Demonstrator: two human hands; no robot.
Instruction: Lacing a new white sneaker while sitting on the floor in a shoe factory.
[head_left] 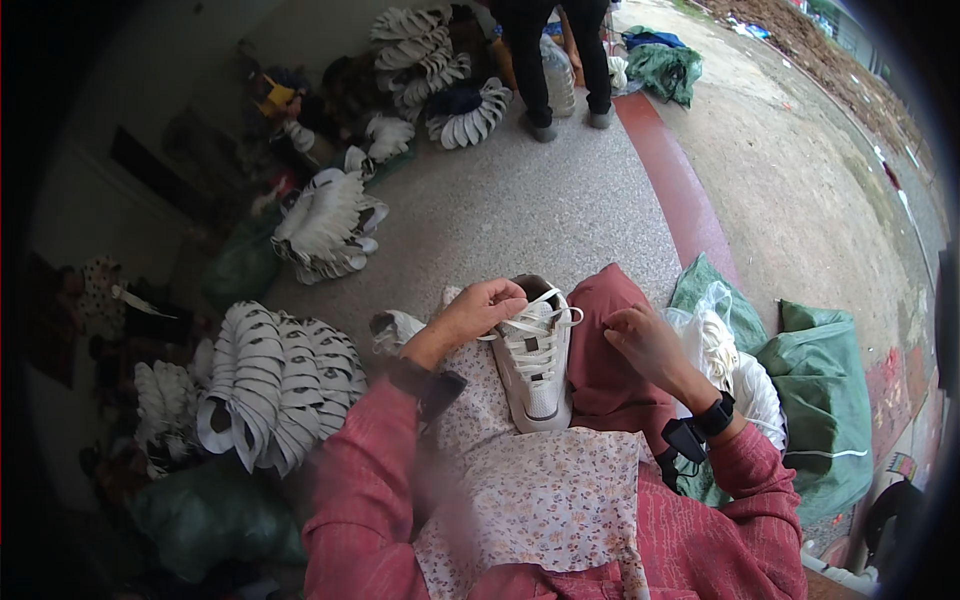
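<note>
A white sneaker [537, 360] lies on my lap, toe toward me, on a floral cloth [540, 490]. My left hand [472, 313] grips the sneaker's collar and tongue at the far end, where a white lace [560, 312] loops out. To the right of the shoe, my right hand [645, 338] is curled with its fingertips pinched together over my red-trousered knee [610, 300]; I cannot tell whether it pinches a lace end. Both wrists carry black bands.
Stacked bundles of white shoe uppers [275, 385] lie on the floor at my left, with more bundles [330, 225] farther back. A green sack with white laces [740, 360] sits at my right. A person in dark trousers [560, 60] stands ahead.
</note>
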